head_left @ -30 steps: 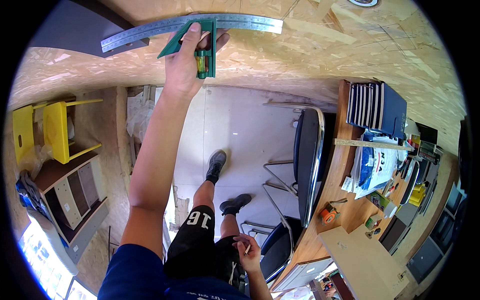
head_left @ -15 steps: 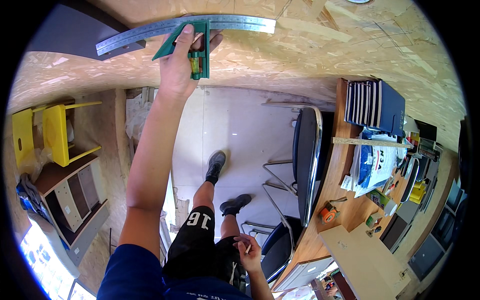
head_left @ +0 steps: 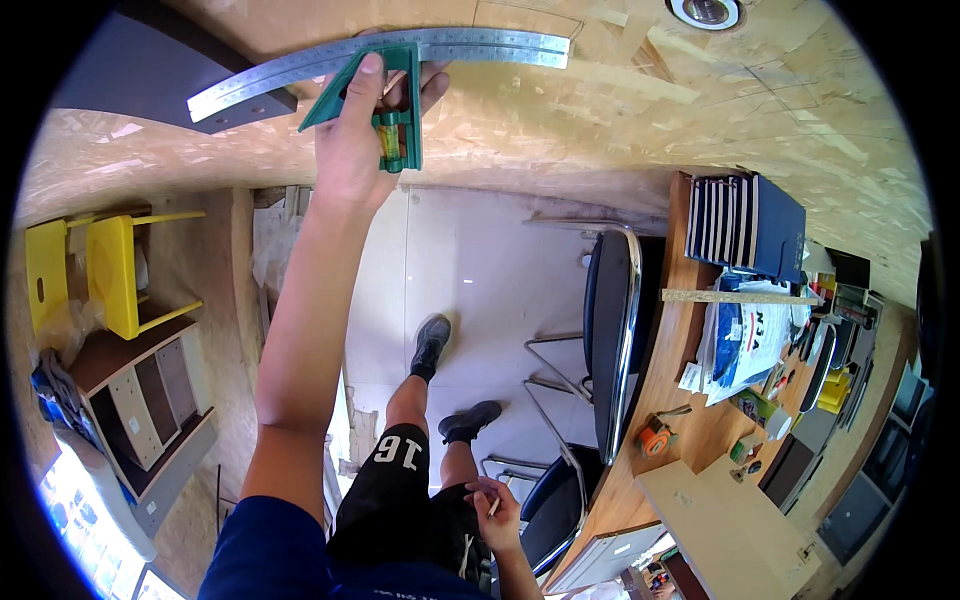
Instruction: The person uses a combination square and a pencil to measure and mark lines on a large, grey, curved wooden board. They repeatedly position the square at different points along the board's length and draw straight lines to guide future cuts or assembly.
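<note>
My left hand [head_left: 345, 165] reaches up to the wood-chip board wall [head_left: 600, 130], closed on a combination square. Its green head [head_left: 413, 145] carries a small yellow-green level vial [head_left: 389, 140]. The steel ruler blade [head_left: 490, 44] runs crosswise along the board, its left end over the corner of a dark grey panel [head_left: 150, 75]. My thumb lies on the head; some fingers are hidden behind it. Low by my shorts, my right hand [head_left: 505, 528] pinches a thin pale pencil-like stick [head_left: 494, 507].
To the right, a wooden desk [head_left: 620, 480] bears dark blue binders [head_left: 755, 225], plastic packets and an orange tape measure [head_left: 655, 438]. Chairs with metal frames [head_left: 610, 340] stand before it. On the left are a yellow stool [head_left: 112, 275] and a small cabinet [head_left: 150, 410]. A round fitting [head_left: 706, 10] shows at the top.
The view has shifted a little, bringing more of the round fitting into sight. Both hands keep their holds, and the square sits nearly the same against the board.
</note>
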{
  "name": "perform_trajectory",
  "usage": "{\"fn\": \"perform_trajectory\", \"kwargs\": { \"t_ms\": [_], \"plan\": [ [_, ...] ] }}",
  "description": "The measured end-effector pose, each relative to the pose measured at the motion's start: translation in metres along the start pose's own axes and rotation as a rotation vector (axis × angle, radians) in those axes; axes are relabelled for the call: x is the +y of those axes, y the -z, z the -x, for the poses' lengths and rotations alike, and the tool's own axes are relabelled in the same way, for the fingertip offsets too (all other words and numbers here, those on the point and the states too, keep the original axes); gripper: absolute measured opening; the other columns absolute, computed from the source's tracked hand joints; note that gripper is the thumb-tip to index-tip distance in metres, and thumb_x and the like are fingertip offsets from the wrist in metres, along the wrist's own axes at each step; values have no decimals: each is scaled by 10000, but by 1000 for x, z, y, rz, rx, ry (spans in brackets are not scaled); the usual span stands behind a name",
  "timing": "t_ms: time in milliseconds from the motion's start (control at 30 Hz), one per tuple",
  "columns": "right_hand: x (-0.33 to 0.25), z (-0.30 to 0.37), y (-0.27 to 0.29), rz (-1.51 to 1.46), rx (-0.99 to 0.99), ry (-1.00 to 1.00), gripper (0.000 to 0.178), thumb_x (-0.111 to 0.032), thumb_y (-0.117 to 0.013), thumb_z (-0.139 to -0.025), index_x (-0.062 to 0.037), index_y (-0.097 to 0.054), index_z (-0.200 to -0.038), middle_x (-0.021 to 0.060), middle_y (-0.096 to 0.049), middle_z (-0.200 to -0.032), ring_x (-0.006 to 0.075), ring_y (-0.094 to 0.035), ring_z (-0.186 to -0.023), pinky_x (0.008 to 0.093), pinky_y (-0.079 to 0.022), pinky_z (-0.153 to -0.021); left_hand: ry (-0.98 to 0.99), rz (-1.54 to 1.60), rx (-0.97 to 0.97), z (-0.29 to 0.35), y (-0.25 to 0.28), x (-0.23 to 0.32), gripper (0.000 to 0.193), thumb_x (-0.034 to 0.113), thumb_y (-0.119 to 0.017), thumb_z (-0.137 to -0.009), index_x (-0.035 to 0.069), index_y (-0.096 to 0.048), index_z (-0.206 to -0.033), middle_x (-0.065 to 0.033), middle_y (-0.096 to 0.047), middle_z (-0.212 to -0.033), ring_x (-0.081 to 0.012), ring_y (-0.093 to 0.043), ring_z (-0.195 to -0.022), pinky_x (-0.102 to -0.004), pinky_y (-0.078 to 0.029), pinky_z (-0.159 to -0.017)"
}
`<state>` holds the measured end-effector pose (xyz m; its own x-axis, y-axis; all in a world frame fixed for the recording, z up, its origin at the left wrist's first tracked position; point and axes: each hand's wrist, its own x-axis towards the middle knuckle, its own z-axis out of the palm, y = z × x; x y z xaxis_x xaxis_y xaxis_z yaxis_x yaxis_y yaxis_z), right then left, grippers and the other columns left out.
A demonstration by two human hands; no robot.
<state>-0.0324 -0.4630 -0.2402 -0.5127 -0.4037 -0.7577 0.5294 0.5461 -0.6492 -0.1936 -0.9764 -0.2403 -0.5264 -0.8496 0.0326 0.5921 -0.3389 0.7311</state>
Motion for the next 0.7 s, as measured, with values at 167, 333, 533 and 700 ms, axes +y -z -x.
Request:
{"fn": "perform_trajectory", "kwargs": {
  "t_ms": [167,333,533,700],
  "plan": [
    [1,-1,1,8,-2,-1,278,24,-564,-1002,40,-568,-1280,159,-729,-1094,181,-719,-916,315,-592,-870,-57,-39,-56,-4,-17,16,260,263,-554,-1074,21,-626,-1142,-115,-705,-1113,-350,-687,-1149,-502,-548,-1040],
    [6,-1,2,31,-2,-22,282,31,-562,-1000,36,-566,-1282,159,-729,-1098,181,-720,-920,315,-593,-877,-52,-65,-53,-6,-13,18,244,267,-554,-1075,41,-629,-1127,-97,-701,-1119,-348,-684,-1158,-491,-546,-1042],
    [10,1,2,-19,-5,-9,292,35,-554,-1002,29,-560,-1294,155,-727,-1101,182,-718,-933,318,-591,-882,-64,-65,-89,-5,-13,15,341,283,-525,-1085,17,-594,-1287,-138,-693,-1208,-290,-673,-1157,-427,-552,-1032],
    [10,1,2,-12,-7,-23,287,30,-558,-1002,32,-561,-1289,154,-727,-1100,186,-719,-935,317,-589,-878,-79,-103,-102,-7,-13,16,351,292,-527,-1085,16,-593,-1291,-140,-693,-1202,-295,-670,-1165,-426,-551,-1038]
  ]
}}
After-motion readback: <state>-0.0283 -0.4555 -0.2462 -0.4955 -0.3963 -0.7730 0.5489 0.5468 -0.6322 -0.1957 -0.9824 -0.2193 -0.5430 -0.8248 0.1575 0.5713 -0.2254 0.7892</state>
